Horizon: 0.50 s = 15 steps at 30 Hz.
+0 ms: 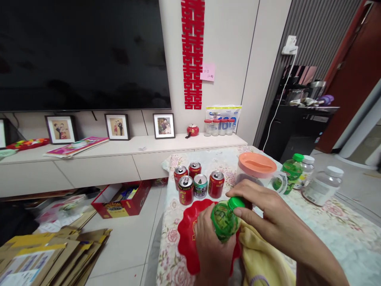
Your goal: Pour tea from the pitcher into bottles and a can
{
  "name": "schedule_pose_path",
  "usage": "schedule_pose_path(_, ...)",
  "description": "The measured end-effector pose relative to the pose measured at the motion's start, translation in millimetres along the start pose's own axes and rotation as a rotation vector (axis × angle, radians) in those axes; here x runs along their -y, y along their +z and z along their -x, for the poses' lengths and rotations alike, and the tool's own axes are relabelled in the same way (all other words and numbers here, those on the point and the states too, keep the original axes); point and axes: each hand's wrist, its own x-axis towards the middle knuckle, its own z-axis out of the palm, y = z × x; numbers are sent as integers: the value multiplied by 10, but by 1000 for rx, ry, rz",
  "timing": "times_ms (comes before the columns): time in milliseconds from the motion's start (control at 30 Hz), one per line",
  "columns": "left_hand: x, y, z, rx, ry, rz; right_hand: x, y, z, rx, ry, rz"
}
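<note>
My left hand (210, 242) is wrapped round a green plastic drink bottle (224, 220), which is tilted above a red scalloped plate (186, 238). On the bottle's green cap (237, 203) are the fingers and thumb of my right hand (262, 202). A yellow cloth (262, 254) lies under my right wrist, beside the plate. Behind the plate stand several red drink cans (216, 185) and one green-and-purple can (200, 186), their tops facing up. A clear pitcher with an orange lid (257, 165) stands just beyond my right hand, which partly hides it.
To the right on the flowered tablecloth (336, 208) are another green bottle (293, 171) and two clear jars with white lids (323, 186). A low cabinet (98, 171) runs along the wall. Flattened cardboard (59, 254) and a red box (122, 200) are on the floor at left.
</note>
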Motion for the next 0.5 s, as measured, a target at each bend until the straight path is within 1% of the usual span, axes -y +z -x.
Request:
schedule_pose_path(100,-14,-13,-22,-10,-18,-34,0,3,3,27,-19,-15)
schedule_pose_path(133,-11,-12,-24,-13,-26,-42,4,14,-3,25,3,-6)
schedule_pose_path(233,13,2,-16,-21,-11,-62,17,58,-36,1,130,93)
schedule_pose_path(300,27,12,-6,-11,9,-66,27,86,-52,0,158,162)
schedule_pose_path(367,32,20,3,-3,5,-66,44,106,-50,-5,123,180)
schedule_pose_path(500,27,23,2,2,-65,-17,104,116,-15,-50,8,118)
